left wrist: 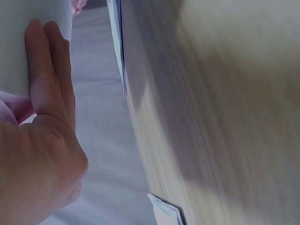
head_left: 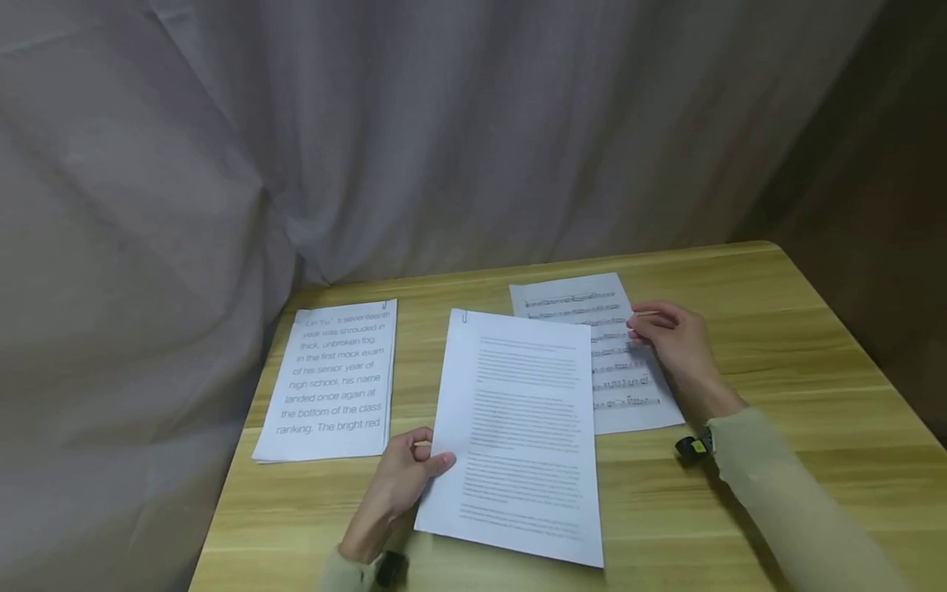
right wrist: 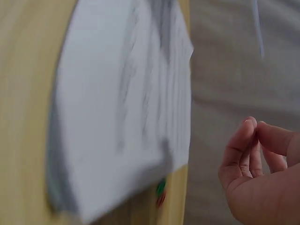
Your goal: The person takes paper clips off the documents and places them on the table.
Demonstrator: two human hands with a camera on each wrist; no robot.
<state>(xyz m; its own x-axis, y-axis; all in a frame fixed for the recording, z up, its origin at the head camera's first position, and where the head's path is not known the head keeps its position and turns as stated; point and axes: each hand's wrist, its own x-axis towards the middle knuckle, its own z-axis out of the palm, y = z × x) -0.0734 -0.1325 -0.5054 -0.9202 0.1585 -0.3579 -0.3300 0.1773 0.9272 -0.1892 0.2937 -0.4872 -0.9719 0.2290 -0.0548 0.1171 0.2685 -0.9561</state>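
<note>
Nearby, left hand (head_left: 403, 477) clamps the clipped text sheets (head_left: 521, 436) at their left edge, thumb on top, some fingers hidden beneath; print too small to read. These sheets hide part of the music sheet (head_left: 632, 395). Right hand (head_left: 681, 345): thumb and fingertips together by the music sheet's right edge, contact unclear. Right-wrist view: green and red items (right wrist: 161, 190), blurred, past that sheet. Counter (head_left: 799, 386) runs rightward to its edge. Farther left, large-print sheets (head_left: 333, 386); beyond, curtain (head_left: 481, 148).

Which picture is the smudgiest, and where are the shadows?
Right wrist view: smudgiest, the notes on the music sheet smeared, shadows on it; left wrist view: a wide soft shadow crosses the table; head view: sharper, a dark shadow beside the right sleeve.
</note>
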